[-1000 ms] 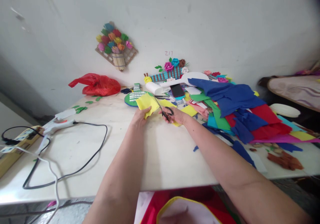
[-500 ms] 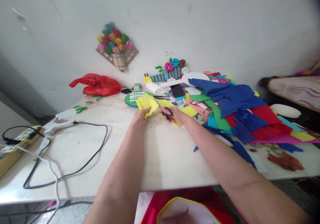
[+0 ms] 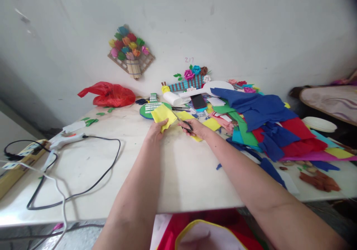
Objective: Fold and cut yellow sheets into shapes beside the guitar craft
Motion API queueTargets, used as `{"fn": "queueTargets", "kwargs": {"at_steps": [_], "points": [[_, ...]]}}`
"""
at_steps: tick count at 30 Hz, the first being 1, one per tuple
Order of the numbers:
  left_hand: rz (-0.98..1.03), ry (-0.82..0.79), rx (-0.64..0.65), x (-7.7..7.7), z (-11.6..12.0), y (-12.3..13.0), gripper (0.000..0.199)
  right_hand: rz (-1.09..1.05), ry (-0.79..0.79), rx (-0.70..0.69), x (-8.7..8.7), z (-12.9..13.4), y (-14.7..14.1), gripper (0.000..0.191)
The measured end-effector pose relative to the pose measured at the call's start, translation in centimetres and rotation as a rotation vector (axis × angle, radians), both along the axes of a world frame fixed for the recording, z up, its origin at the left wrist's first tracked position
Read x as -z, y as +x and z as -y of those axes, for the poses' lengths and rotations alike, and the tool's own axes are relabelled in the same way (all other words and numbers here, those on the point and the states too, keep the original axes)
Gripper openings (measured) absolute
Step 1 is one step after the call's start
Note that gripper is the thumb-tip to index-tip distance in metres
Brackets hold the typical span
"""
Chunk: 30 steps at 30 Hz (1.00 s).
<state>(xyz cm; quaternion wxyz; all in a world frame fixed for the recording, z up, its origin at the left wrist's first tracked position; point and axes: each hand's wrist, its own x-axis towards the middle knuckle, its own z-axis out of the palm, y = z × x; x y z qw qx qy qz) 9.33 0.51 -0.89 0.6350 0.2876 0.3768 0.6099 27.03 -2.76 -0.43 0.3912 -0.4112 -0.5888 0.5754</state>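
Near the middle of the table, my left hand (image 3: pixel 159 128) pinches the lower edge of a yellow sheet (image 3: pixel 163 115), which looks like crepe paper or thin cloth. My right hand (image 3: pixel 195 128) grips black-handled scissors (image 3: pixel 187 126), their blades pointing left at the sheet's right edge. Whether the blades are cutting into it, I cannot tell. More yellow pieces (image 3: pixel 211 124) lie behind and beside my right hand. Just beyond the held sheet rests a green disc with a blue rim (image 3: pixel 143 112), carrying white strips.
At left lie a glue gun (image 3: pixel 67 141) with a looping black cord and a power strip (image 3: pixel 25 157). A red plastic bag (image 3: pixel 114 95) sits at the back left. Coloured sheets (image 3: pixel 259 108) pile up on the right, near a phone (image 3: pixel 198 101) and a white roll (image 3: pixel 172 99).
The scissors handles look closer together than before. Both hands stay in nearly the same place, still holding the yellow sheet and the scissors.
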Motion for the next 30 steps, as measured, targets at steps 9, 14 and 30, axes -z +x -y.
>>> {"fn": "queueTargets", "kwargs": {"at_steps": [9, 14, 30], "points": [[0.009, -0.007, 0.012, 0.01, -0.01, -0.06, 0.025, 0.009, -0.019, 0.022, -0.29, 0.27, -0.07, 0.022], [-0.035, 0.007, 0.073, -0.09, 0.31, -0.02, 0.024, -0.020, -0.003, -0.021, -0.24, 0.31, 0.19, 0.025], [-0.097, 0.040, 0.127, 0.05, 0.50, 0.09, 0.026, -0.012, 0.034, -0.016, -0.12, 0.37, 0.26, 0.035]]}}
